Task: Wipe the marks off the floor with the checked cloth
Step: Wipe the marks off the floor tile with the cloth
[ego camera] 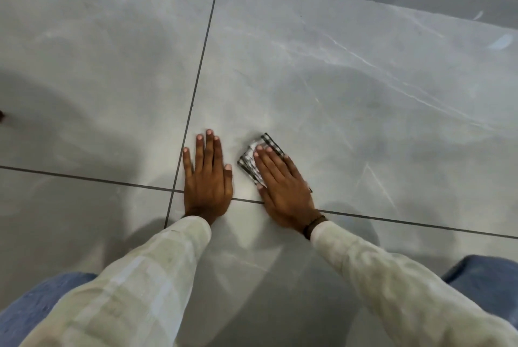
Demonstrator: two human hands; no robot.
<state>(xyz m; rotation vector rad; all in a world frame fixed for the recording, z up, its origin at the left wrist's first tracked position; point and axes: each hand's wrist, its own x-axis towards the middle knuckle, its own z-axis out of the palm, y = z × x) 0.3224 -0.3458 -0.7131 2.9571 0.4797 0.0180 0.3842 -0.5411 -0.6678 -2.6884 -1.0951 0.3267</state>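
Pale sleeves [157,276] are leading up-frame; right hand [283,189], fingers spread, is pressing checked cloth [252,161] flat, left hand [206,175] is bracing beside.

Glossy smooth grey marble-look floor tiles [336,80], woven checked cloth [252,158]

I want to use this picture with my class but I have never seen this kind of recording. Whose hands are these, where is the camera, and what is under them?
No machine here: a person wears one camera on the head, looking down at both hands. The left hand lies flat and bare on the grey tiled floor, beside a grout line. The right hand presses flat on a folded checked cloth, not closed around it. Pale sleeves and blue trousers show below. I cannot make out clear marks on the floor.
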